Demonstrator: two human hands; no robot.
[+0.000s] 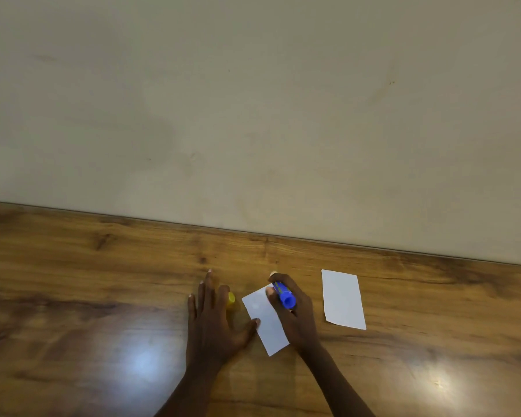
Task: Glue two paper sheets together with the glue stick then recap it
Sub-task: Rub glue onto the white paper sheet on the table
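A small white paper sheet [265, 322] lies tilted on the wooden table [88, 296]. My left hand [212, 320] rests flat beside it, fingers spread, its thumb tip on the sheet's left edge. My right hand [292, 314] grips the blue glue stick [284, 294] with its far end down over the sheet's upper corner; the tip itself is hidden by my fingers. The yellow cap [231, 300] lies on the table, partly hidden behind my left fingers. A second white sheet [343, 299] lies flat to the right, apart from both hands.
A plain beige wall [253, 100] rises directly behind the table's far edge. Bright light glare shows on the glossy wood at the lower left and lower right.
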